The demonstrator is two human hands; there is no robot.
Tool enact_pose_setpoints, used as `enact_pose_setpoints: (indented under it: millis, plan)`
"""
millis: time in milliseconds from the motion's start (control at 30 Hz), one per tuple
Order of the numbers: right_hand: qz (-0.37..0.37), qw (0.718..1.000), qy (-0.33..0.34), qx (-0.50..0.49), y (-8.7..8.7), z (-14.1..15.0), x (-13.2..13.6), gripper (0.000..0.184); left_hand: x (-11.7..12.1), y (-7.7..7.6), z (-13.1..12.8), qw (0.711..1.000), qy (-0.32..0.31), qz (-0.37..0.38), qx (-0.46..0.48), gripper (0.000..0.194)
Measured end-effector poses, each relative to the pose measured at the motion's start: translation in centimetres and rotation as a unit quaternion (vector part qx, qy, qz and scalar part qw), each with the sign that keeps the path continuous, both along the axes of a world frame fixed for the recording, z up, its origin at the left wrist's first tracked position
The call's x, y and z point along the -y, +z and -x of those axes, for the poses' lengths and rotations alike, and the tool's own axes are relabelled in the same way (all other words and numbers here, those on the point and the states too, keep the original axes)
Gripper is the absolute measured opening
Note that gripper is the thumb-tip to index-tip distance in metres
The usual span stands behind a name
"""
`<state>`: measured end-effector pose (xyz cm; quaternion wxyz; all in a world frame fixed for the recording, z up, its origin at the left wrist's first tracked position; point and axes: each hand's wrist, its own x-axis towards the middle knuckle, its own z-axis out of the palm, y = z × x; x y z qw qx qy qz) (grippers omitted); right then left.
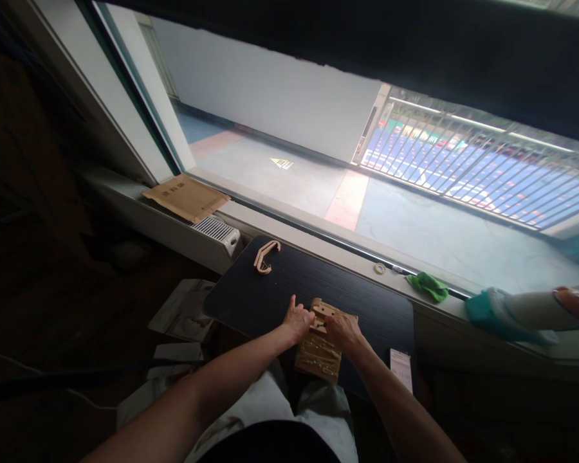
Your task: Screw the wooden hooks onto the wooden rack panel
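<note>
A light wooden piece (321, 308) with small dark holes lies on the dark table, at the far end of a bundle wrapped in shiny brown tape (318, 357). My left hand (298, 321) grips the wooden piece's left edge, one finger sticking up away from it. My right hand (343, 330) is bent over the middle of the same piece, fingers closed; whatever they hold there is too small to make out. Farther off on the table lies a bent wooden frame (265, 257), touched by neither hand.
The dark table (367, 296) stands against a window sill. A phone-like slab (401, 369) rests at its right edge. On the sill are a tape roll (379, 268), a green cloth (428, 287) and a teal container (492, 314). A brown envelope (188, 196) covers the radiator.
</note>
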<state>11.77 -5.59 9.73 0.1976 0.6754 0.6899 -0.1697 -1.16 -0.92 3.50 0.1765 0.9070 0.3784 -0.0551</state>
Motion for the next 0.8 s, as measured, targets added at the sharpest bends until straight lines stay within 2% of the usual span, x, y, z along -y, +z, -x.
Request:
enact_pose_setpoints:
  millis: [133,233,433,533,700,800]
  plan:
    - [-0.008,0.999,0.029,-0.029,0.9,0.3,-0.2,0.027,0.0,0.0,0.0,1.0,0.002,0.009,0.006,0.017]
    - [-0.001,0.999,0.034,-0.039,0.9,0.5,-0.4,0.029,-0.1,-0.1,0.1,1.0,0.004,0.014,0.005,0.017]
    - [-0.001,0.999,-0.011,-0.032,0.0,0.5,-0.3,0.029,-0.1,-0.2,0.0,1.0,0.003,0.006,-0.001,0.019]
    - [0.007,1.0,-0.02,-0.022,0.2,0.4,-0.2,0.029,0.0,-0.3,0.0,1.0,-0.002,-0.003,-0.007,0.019]
    - [-0.005,0.999,0.025,-0.027,1.5,0.7,-0.1,0.03,0.0,-0.2,0.1,1.0,-0.006,-0.008,-0.002,0.017]
    - [-0.005,0.999,0.024,-0.039,1.4,0.8,-0.1,0.03,0.0,-0.1,0.1,1.0,-0.003,-0.001,0.002,0.017]
